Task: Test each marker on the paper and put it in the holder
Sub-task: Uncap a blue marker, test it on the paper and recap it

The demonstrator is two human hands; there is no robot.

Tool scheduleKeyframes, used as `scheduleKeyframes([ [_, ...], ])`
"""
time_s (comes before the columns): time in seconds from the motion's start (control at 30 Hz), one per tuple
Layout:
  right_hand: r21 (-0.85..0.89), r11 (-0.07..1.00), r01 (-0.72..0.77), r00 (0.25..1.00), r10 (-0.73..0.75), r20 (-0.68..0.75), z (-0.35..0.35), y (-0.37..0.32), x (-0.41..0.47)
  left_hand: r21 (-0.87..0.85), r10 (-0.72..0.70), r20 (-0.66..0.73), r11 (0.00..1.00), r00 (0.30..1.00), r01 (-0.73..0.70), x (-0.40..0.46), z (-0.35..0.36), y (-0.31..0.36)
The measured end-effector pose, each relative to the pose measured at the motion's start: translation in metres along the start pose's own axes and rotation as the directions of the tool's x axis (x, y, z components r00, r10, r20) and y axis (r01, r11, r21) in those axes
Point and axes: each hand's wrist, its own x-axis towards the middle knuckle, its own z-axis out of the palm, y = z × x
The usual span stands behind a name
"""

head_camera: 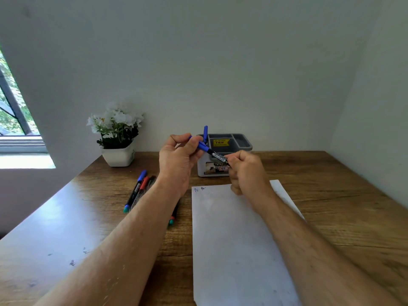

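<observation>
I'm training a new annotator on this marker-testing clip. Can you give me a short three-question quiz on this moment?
1. True or false: the holder has no marker in it yet.
2. Multiple choice: what do the left hand and right hand hold between them? A) a red marker B) a blue marker C) a pencil
3. Fill in: the markers waiting on the table lie to the ___ of the paper.

Key: 1. False, one blue marker already stands in it. 2. B. 3. Left, where the loose markers lie partly under the left forearm.
</observation>
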Motion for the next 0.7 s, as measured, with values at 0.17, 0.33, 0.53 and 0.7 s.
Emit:
scheduleKeyframes([
  [0.17, 0.174, 0.979, -0.106, 0.992, 0.092, 0.083, 0.003, 0.000, -0.003, -0.014, 0.027, 0.027, 1.000, 0.999, -0.027, -0.001, 0.002, 0.000],
  [0.33, 0.224, 0.962, -0.159, 0.985, 0.139, 0.100, 0.001, -0.001, -0.005, 0.028, 0.044, 0.045, 0.999, 0.998, -0.045, -0.004, 0.004, -0.002],
  [0.53, 0.156, 0.978, -0.141, 0.988, 0.128, 0.090, 0.014, 0.001, -0.006, 0.196, 0.077, 0.134, 0.975, 0.988, -0.103, -0.007, 0.010, -0.001],
  [0.7, -0.091, 0.996, -0.003, 0.982, -0.014, -0.189, 0.020, 0.006, -0.001, 0.345, 0.252, 0.185, 0.888, 0.950, -0.303, -0.005, 0.022, 0.016],
])
